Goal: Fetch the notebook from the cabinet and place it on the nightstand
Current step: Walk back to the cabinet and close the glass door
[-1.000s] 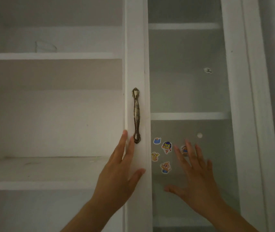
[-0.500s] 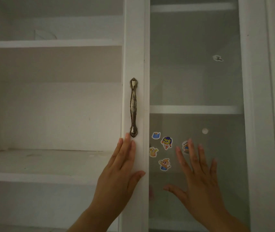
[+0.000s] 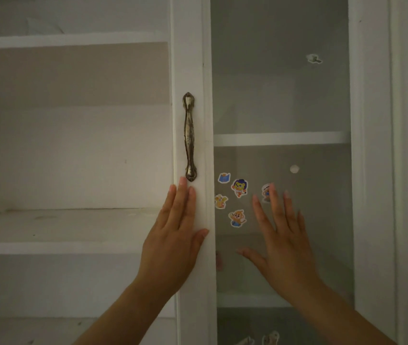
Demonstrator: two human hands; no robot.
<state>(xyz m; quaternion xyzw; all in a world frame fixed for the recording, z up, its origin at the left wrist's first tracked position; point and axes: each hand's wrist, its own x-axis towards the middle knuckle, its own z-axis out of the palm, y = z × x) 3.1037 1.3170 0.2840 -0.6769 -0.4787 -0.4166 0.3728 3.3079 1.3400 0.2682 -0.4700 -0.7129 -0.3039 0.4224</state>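
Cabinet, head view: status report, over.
Left hand flat on door frame below handle. Right hand open at glass pane. No notebook visible.

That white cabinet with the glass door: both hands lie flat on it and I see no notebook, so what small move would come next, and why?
Probably slide the left hand up to grip the antique brass handle. Its fingertips rest on the white door frame just below that handle, while the right hand lies open over the glass pane near the cartoon stickers. The open shelves show no notebook.
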